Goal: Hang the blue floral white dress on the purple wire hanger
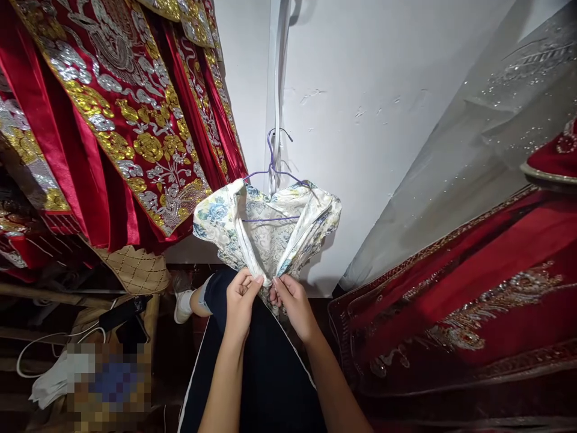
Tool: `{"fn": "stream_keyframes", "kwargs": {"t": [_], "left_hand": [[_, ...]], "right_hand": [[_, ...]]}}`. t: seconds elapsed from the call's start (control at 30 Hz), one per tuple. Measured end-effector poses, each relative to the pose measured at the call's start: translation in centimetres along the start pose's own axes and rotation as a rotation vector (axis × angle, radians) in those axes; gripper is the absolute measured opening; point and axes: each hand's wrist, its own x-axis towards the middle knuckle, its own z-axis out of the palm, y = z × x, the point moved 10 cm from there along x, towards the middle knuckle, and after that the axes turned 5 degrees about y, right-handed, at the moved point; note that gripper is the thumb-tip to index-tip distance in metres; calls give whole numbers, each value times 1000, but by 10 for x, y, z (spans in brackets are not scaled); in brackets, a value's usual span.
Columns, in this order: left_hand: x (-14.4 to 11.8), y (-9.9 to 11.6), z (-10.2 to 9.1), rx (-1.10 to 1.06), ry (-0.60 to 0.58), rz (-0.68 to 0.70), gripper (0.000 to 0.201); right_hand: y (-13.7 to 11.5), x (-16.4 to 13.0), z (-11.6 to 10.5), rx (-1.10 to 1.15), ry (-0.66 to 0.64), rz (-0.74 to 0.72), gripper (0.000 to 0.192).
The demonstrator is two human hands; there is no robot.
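Note:
A white dress (219, 219) with a blue and yellow floral print hangs by its shoulders on a purple wire hanger (271, 157). The hanger's bar shows across the open neckline. My left hand (243, 291) pinches the left front edge of the dress at the bottom of the V-shaped neckline. Close beside it, my right hand (288, 294) pinches the right front edge at the same height. The two edges nearly meet between my fingertips. Whether a small fastener sits between my fingers cannot be made out. The lower part of the dress is mostly hidden behind my hands.
Red garments (148, 120) with gold and silver embroidery hang at the left. A dark red beaded gown (451, 288) and a sheer sparkly fabric (487, 120) fill the right. A wooden stool (153, 325) holding a black device (124, 313) and white cable stands lower left. A white wall (351, 78) is behind.

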Motion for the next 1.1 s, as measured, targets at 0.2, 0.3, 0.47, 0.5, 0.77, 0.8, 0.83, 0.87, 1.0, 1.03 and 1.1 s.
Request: {"fn": "stream_keyframes", "kwargs": {"t": [0.2,0.3,0.47,0.5,0.77,0.8,0.83,0.87,1.0,1.03,1.1], "left_hand": [[-1,5,-4,66,37,87,24],[0,0,-3,80,32,103,30],[0,-25,9,136,-44,61,30],[-1,-28,10,121,-43,66,31],[-5,-32,18,318,-86,111,20],[-4,-32,21,315,-115,100,17],[-3,-32,23,292,-145,89,18],[-2,-32,25,259,-170,81,19],[-1,-29,26,261,-170,84,20],[-1,-28,25,284,-151,90,18],[-4,-27,23,315,-119,92,16]], "right_hand": [[-6,-1,0,-14,-15,4,30],[-1,-3,-1,-57,-8,34,29],[6,-3,-4,-70,-28,85,26],[7,-3,-6,-83,-27,85,26],[12,-1,-5,-54,-58,147,29],[12,-2,-4,-31,-68,167,30],[12,-3,-3,3,-76,190,31],[12,-4,-2,52,-79,215,31],[10,-6,-2,254,-48,302,33],[10,-6,-1,283,-44,311,33],[8,-6,0,317,-36,304,32]]}}
